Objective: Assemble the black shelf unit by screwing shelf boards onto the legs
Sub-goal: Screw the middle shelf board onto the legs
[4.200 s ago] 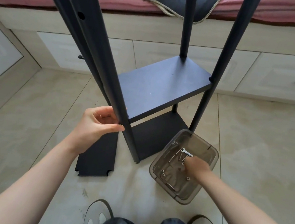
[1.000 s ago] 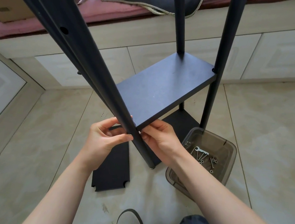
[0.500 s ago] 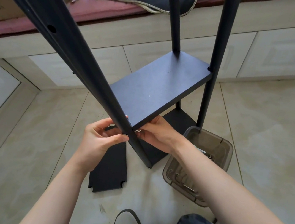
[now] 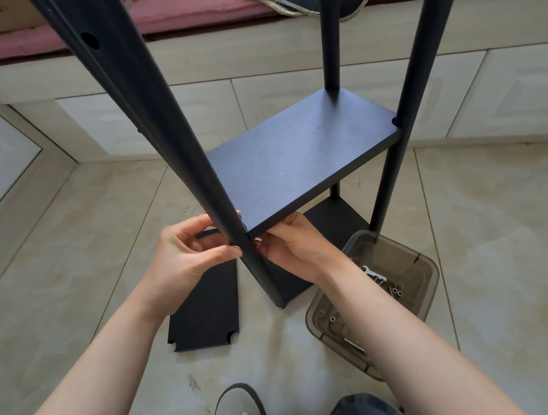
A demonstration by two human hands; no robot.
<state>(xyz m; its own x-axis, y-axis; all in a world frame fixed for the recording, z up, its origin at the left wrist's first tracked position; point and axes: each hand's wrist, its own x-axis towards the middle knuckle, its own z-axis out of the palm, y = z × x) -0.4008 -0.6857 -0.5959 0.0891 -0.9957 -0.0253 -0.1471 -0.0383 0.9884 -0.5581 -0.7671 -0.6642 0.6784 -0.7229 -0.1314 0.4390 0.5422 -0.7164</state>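
The black shelf unit stands on the floor, with a middle shelf board and a lower board between its legs. The near front leg slants across the view. My left hand curls around that leg just below the middle board's near corner, thumb and fingertips pinched at its outer face. My right hand holds the underside of the same corner, fingertips against the leg. Whether a screw sits between the fingers is hidden. A spare black board lies flat on the floor beneath my left hand.
A smoky clear plastic box with a small wrench and several screws sits on the tiles right of the unit. White cabinets with a pink cushion on top run behind. My shoes are at the bottom edge.
My right hand left the parts box and came to the shelf corner at the front leg. Over the last second both hands stay at that joint with small finger shifts.
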